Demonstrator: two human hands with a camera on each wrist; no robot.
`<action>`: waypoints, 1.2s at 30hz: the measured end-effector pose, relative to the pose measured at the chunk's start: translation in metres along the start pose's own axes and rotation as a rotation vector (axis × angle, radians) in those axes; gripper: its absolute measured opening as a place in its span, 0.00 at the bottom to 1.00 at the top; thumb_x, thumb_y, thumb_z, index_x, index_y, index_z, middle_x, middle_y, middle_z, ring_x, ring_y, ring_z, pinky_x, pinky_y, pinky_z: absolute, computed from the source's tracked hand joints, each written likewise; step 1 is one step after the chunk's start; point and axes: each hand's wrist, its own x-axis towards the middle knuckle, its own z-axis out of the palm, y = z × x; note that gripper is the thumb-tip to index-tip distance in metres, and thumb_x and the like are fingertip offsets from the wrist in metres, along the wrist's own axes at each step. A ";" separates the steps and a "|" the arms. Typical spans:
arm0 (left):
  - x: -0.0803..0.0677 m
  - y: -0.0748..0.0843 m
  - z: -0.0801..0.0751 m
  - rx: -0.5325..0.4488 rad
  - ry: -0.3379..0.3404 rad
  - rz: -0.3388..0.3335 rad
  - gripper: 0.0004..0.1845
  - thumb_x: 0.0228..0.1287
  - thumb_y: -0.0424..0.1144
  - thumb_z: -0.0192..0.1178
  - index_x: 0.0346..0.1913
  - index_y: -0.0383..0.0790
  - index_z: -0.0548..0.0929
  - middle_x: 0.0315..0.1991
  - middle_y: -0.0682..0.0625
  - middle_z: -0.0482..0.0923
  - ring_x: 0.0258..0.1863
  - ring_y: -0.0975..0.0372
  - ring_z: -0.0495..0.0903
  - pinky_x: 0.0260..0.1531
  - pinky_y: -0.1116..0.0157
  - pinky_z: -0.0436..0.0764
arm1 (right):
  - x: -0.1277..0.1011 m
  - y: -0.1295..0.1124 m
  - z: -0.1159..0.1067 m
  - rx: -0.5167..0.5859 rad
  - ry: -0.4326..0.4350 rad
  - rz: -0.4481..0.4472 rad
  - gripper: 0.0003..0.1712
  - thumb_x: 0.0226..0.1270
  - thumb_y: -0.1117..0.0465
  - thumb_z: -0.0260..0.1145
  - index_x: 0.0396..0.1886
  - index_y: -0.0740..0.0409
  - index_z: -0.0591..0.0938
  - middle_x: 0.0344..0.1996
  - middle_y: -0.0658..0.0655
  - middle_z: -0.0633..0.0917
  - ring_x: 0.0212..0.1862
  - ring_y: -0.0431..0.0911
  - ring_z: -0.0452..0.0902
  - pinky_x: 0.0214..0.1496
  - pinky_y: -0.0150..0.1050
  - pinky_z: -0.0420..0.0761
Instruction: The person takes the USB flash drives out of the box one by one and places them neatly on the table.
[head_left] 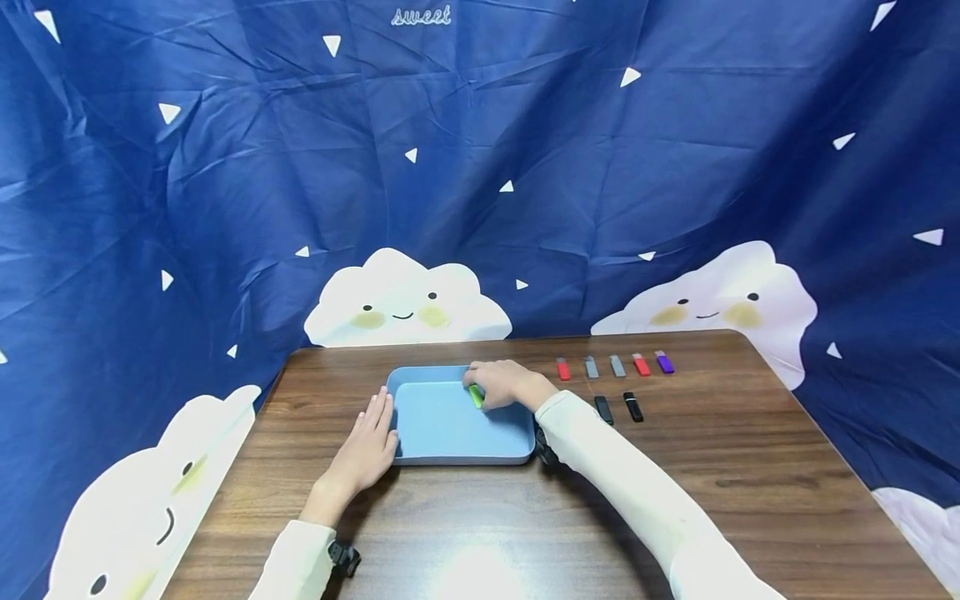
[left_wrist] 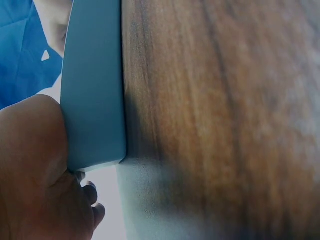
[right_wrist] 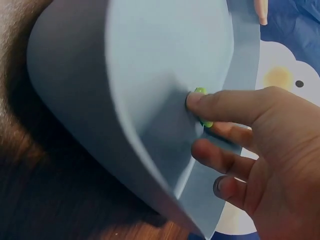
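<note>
A shallow light-blue tray (head_left: 442,427) lies on the wooden table. My right hand (head_left: 504,383) is over its right back part and pinches a small green USB stick (head_left: 477,397) between thumb and fingers. In the right wrist view the green stick (right_wrist: 204,120) is mostly hidden by the fingertips, low inside the tray. My left hand (head_left: 365,450) rests flat along the tray's left wall with its fingers straight. From the left wrist, that hand (left_wrist: 37,165) touches the outside of the blue wall (left_wrist: 95,90).
Right of the tray, a back row holds a red USB stick (head_left: 563,369), two grey ones (head_left: 592,367), another red one (head_left: 641,365) and a purple one (head_left: 664,362). Nearer lie two black sticks (head_left: 633,407), one beside the right sleeve. A blue curtain (head_left: 465,167) hangs behind the table.
</note>
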 end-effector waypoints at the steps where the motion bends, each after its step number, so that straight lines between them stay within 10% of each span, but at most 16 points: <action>1: 0.000 0.000 0.000 -0.001 -0.002 0.000 0.36 0.82 0.38 0.48 0.83 0.23 0.53 0.87 0.32 0.45 0.85 0.38 0.50 0.83 0.36 0.55 | 0.000 0.000 0.000 -0.002 -0.001 0.004 0.29 0.67 0.55 0.77 0.67 0.50 0.83 0.59 0.52 0.81 0.47 0.46 0.76 0.50 0.46 0.81; 36: -0.001 -0.001 0.002 -0.020 0.018 0.014 0.35 0.80 0.39 0.45 0.82 0.22 0.55 0.86 0.30 0.46 0.84 0.34 0.50 0.81 0.33 0.55 | -0.003 -0.004 0.004 -0.043 0.019 0.091 0.29 0.67 0.43 0.78 0.63 0.49 0.85 0.52 0.52 0.81 0.40 0.45 0.75 0.41 0.43 0.77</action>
